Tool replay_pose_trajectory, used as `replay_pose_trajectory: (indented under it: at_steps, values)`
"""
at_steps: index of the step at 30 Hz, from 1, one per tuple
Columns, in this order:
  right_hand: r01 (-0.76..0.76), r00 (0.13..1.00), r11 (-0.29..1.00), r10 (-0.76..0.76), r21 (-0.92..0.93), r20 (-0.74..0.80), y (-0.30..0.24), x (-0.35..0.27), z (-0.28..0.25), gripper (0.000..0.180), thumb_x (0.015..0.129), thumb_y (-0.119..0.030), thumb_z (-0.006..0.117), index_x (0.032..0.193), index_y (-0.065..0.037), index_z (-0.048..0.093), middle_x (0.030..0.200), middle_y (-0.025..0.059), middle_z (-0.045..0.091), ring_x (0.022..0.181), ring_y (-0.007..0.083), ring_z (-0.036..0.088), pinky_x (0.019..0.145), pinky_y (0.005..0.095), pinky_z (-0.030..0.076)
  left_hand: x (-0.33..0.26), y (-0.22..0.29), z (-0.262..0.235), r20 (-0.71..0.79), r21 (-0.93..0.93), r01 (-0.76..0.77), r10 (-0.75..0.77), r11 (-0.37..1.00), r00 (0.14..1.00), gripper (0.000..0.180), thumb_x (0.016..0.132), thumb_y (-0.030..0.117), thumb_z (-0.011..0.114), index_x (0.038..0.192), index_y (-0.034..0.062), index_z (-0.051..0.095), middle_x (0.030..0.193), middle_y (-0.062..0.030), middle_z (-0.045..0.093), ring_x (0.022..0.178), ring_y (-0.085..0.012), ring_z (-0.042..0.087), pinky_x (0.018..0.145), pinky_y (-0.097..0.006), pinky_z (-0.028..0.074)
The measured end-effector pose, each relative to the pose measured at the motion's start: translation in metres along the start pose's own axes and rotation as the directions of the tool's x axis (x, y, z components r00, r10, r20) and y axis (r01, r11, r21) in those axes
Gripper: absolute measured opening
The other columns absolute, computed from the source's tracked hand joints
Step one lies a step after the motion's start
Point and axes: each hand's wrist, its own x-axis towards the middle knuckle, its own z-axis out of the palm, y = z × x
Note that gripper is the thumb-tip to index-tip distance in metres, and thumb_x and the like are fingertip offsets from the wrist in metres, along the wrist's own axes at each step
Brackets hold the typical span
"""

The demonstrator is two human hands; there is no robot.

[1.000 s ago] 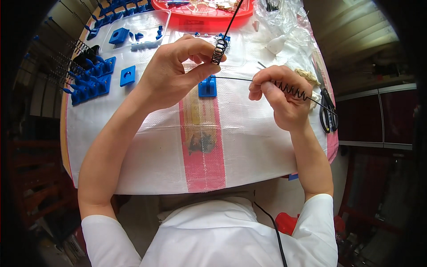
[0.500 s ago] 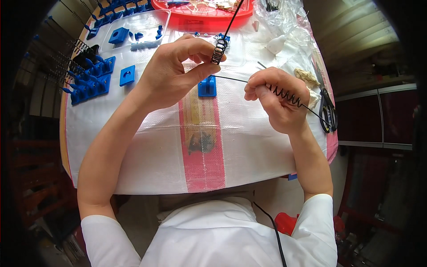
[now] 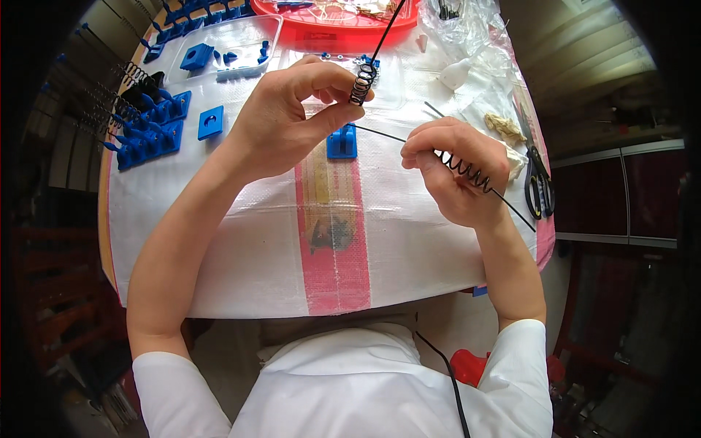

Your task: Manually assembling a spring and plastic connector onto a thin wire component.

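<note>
My left hand (image 3: 292, 117) pinches a short black coil spring (image 3: 361, 82) between thumb and fingers, with a thin black rod (image 3: 387, 29) running up out of it toward the red tray. My right hand (image 3: 456, 171) grips a second black rod (image 3: 380, 133) that carries a longer black coil spring (image 3: 467, 171) across my palm; the rod's tail sticks out past my wrist to the lower right. Both hands hover over the white woven cloth (image 3: 241, 241) with its pink stripe. A small blue plastic block (image 3: 342, 141) stands on the cloth between my hands.
Several blue plastic parts (image 3: 146, 131) and springs lie at the left edge. A clear tray (image 3: 226, 47) with blue pieces and a red tray (image 3: 336, 14) sit at the back. Black scissors (image 3: 539, 186) and crumpled clear bags (image 3: 475, 36) lie on the right.
My right hand has shifted slightly left with its rod and spring. My left hand keeps its hold on the short spring in nearly the same place.
</note>
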Motion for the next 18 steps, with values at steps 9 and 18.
replay_pose_trajectory:
  at_steps: [9,18]
  values:
    - [-0.039,0.999,0.999,0.039,-0.001,0.004,-0.002,-0.001,-0.004,0.019,0.074,0.015,0.052,0.086,0.005,0.064,0.075,0.0129,0.066,0.067,0.0181,0.064,0.062,0.0280,0.053,0.000,0.000,0.000,0.000,0.006,-0.006,0.006,1.000,1.000,0.021,0.085,0.001,0.071,0.105,0.0054,0.070,0.090,-0.0025,0.065,0.082,-0.0114,0.059,0.077,-0.027,0.048]
    - [-0.128,0.988,0.981,0.138,0.149,-0.064,0.007,-0.004,-0.002,0.013,0.079,0.010,0.058,0.085,0.002,0.066,0.076,0.0085,0.067,0.065,0.0130,0.066,0.058,0.0249,0.052,0.000,0.000,0.000,-0.002,-0.001,0.005,-0.005,1.000,1.000,0.020,0.085,0.001,0.071,0.104,0.0056,0.070,0.090,-0.0028,0.065,0.083,-0.0115,0.059,0.077,-0.026,0.048]
